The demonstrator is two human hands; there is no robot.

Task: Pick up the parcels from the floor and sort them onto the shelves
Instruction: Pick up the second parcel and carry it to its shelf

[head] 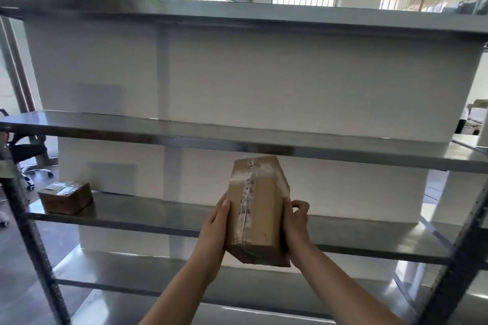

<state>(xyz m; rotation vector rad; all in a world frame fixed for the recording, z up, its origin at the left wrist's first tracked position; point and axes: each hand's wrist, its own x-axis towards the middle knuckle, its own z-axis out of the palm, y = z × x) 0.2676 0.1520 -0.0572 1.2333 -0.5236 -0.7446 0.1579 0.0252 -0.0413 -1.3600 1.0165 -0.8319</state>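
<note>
A brown cardboard parcel (257,208), taped along its length, is held up in front of the metal shelving. My left hand (215,227) presses flat on its left side and my right hand (297,224) grips its right side. The parcel hangs between the upper middle shelf (184,137) and the lower middle shelf (145,215), tilted with its far end up. A second, smaller taped parcel (66,196) sits on the left end of the lower middle shelf.
The top shelf (237,13) spans the whole view above. A low shelf (126,272) lies below. Dark perforated uprights stand at left (29,240) and right (459,261). An office chair (23,150) is behind the rack at left. A white wall backs the shelves.
</note>
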